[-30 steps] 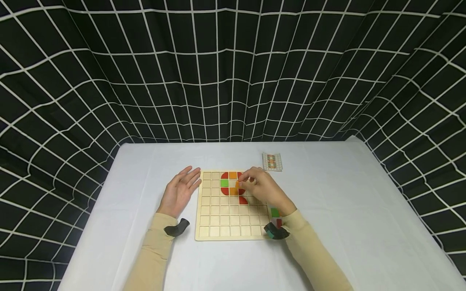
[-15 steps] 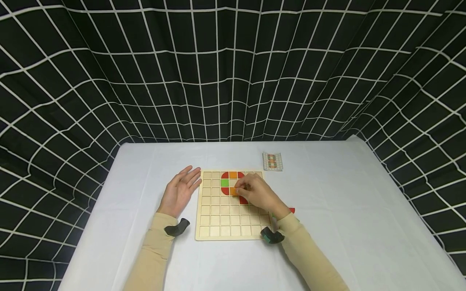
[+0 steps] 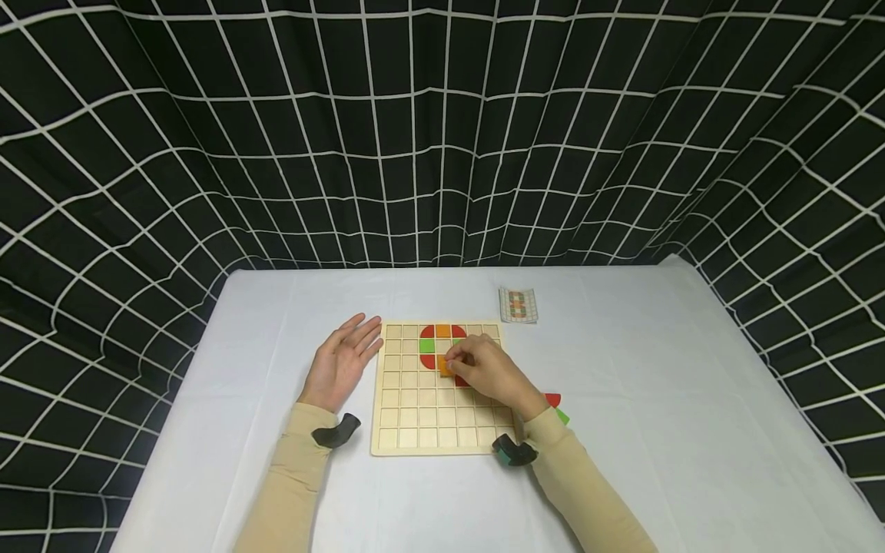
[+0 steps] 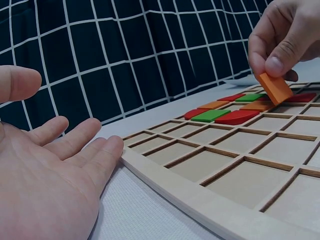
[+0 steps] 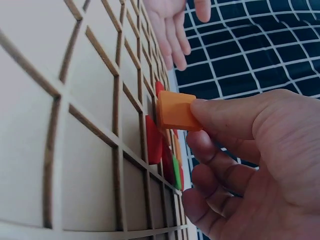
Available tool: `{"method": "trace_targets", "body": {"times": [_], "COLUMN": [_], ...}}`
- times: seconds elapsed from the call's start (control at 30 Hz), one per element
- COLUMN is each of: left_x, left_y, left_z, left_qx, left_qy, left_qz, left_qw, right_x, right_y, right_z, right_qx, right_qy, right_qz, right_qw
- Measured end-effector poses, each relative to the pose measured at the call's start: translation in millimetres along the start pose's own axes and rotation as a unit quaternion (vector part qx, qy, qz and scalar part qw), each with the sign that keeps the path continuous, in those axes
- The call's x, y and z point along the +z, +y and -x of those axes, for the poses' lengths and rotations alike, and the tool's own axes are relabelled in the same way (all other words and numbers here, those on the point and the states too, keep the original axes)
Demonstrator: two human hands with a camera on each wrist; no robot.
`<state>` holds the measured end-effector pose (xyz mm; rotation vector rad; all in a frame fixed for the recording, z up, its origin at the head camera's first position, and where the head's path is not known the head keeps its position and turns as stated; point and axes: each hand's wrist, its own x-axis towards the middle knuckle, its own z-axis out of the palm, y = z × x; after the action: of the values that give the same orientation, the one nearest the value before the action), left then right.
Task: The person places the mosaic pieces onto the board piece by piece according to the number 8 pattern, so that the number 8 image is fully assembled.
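Note:
Between thumb and fingertips, my right hand pinches an orange square tile. The tile is tilted, its lower edge close over the wooden grid board. Around it in the board lie red rounded pieces, a green square and another orange square. Right under the held tile, a red piece shows in the right wrist view. My left hand rests palm up beside the board's left edge, fingers extended and holding nothing; its fingertips are right at the rim.
Past the board's far right corner lies a small stack of pattern cards. A red piece and a green piece peek out beside my right sleeve, which hides part of that area. A black gridded curtain stands behind the white table.
My right hand has moved slightly nearer to me and left over the board with the orange tile. Loose pieces by the right sleeve show differently as the forearm shifted. The left hand stays put.

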<state>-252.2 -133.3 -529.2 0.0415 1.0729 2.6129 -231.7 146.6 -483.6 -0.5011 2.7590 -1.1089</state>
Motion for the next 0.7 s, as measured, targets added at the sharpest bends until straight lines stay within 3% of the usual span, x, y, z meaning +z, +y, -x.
{"method": "trace_targets", "body": {"times": [0.7], "left_x": [-0.6], "left_y": [-1.1], "left_z": [-0.5], "left_qx": [0.000], "left_qy": [0.007], "left_qz": [-0.004], "left_qw": [1.0000], "right_x": [8.0], "right_y": [-2.3], "right_z": [0.4], "right_qx": [0.024], "right_qy": [-0.016], "right_qz": [0.050], "right_qw": [0.998]}}
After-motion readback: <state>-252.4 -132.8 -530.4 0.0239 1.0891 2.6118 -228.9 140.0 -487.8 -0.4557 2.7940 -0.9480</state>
